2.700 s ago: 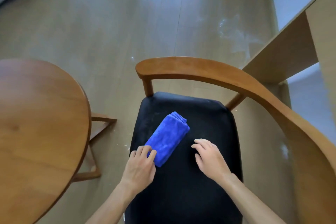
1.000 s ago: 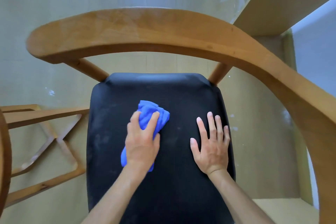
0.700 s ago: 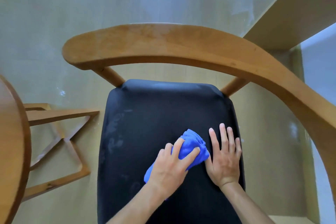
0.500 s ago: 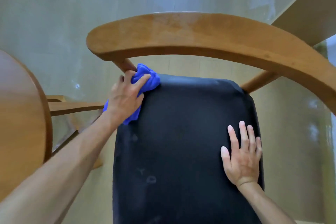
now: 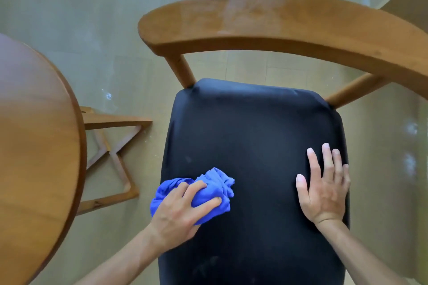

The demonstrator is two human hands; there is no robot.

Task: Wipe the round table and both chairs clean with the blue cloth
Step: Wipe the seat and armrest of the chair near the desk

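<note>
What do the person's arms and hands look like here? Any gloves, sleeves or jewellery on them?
Nothing is worn that the view shows. The left hand and the right hand are bare, with no gloves, rings or bracelets visible. No watch or strap shows at either wrist. Both forearms are uncovered down to the bottom edge of the picture, so no sleeve is in view. Fingernails look short and unpainted.

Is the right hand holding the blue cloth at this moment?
No, the right hand lies flat and empty on the black seat, while the left hand grips the blue cloth.

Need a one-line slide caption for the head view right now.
Left hand wipes the black chair seat with the blue cloth; right hand rests flat.
</note>
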